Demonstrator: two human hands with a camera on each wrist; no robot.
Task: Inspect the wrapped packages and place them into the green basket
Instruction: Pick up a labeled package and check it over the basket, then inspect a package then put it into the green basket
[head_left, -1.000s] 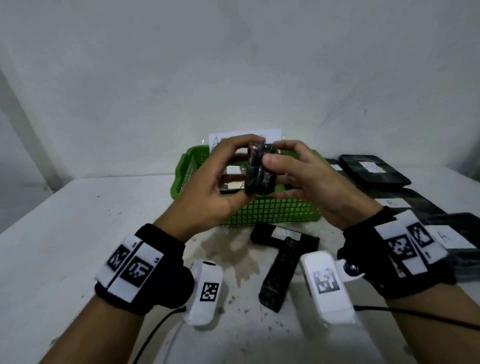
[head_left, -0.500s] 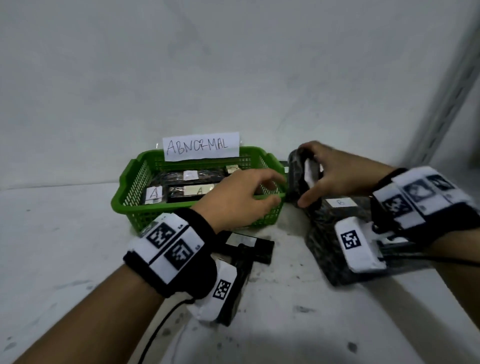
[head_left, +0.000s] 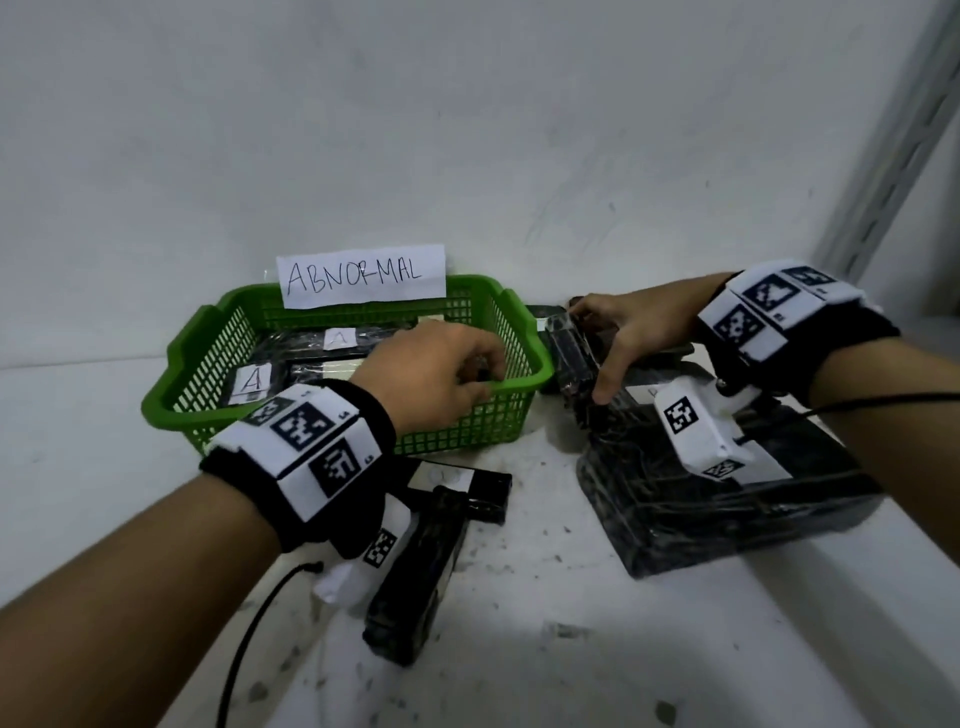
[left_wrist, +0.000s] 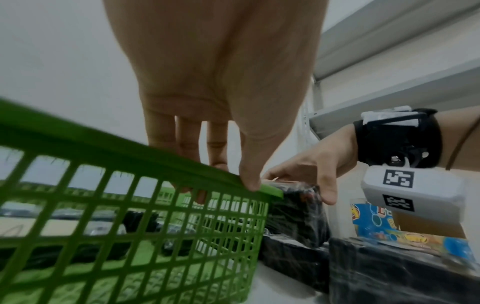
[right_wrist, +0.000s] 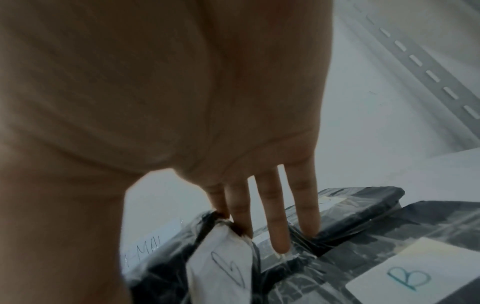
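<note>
The green basket (head_left: 177, 358) (left_wrist: 103, 144) stands against the wall with a paper sign reading ABNORMAL (head_left: 361, 275) on its back rim. Inside lie black wrapped packages with labels marked A (head_left: 252, 382). My left hand (head_left: 483, 376) (left_wrist: 233, 185) grips the basket's front right rim, thumb outside and fingers inside. Just right of the basket, my right hand (head_left: 592, 353) holds a small black wrapped package (head_left: 569, 358) (left_wrist: 293, 207) on its edge, fingers (right_wrist: 279, 226) over the top. Its white label (right_wrist: 221, 265) shows a B.
Large flat black packages (head_left: 727, 499) marked B are stacked at the right, under my right wrist. Two narrow black packages (head_left: 457, 486) (head_left: 415, 577) lie in front of the basket. A grey slotted shelf upright (head_left: 893, 130) rises at far right.
One second ago both hands held the small package up before the basket. The right hand has since carried it right and down beside the basket; the left hand let go and took the rim.
</note>
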